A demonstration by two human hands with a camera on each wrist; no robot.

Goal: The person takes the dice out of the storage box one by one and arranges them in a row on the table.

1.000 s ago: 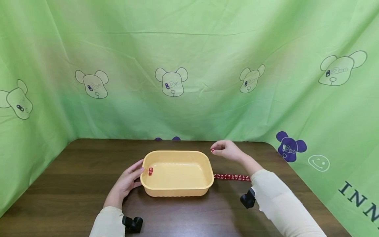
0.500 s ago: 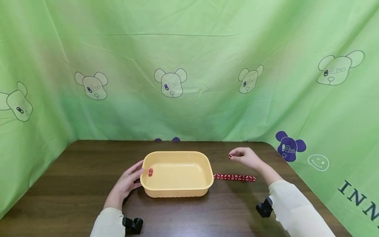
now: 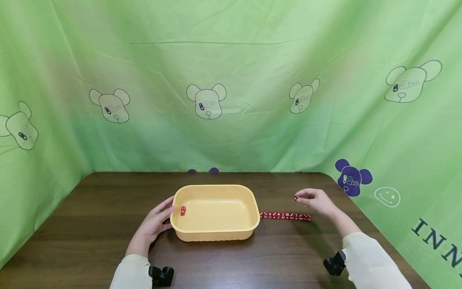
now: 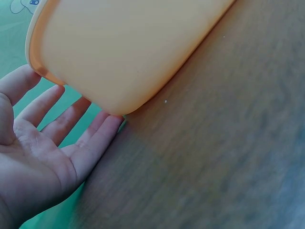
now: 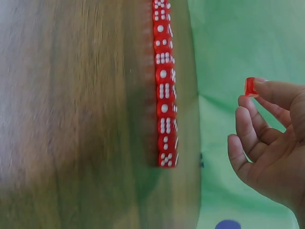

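My left hand [image 3: 154,221] is at the left end of a yellow plastic basin [image 3: 215,236], its fairly straight fingers against the outer wall and rim. The left wrist view shows the fingertips [image 4: 114,120] right at the basin's lower corner. My right hand [image 3: 319,202] pinches a red die [image 5: 251,87] between thumb and fingertip, the other fingers loosely bent. This die is held beyond the right end of a row of red dice [image 3: 285,216]. The row runs along the table from the basin's right side, white pips showing. A few red dice [image 3: 183,210] lie inside the basin at the left.
The brown wooden table [image 3: 223,265] ends at the back against a green printed curtain [image 3: 151,140], which also hangs at both sides. Black wrist devices [image 3: 335,263] sit at both sleeves.
My right hand has moved right and a little towards me, from behind the basin's right corner to near the row's far right end, still pinching the die. The left hand stays put.
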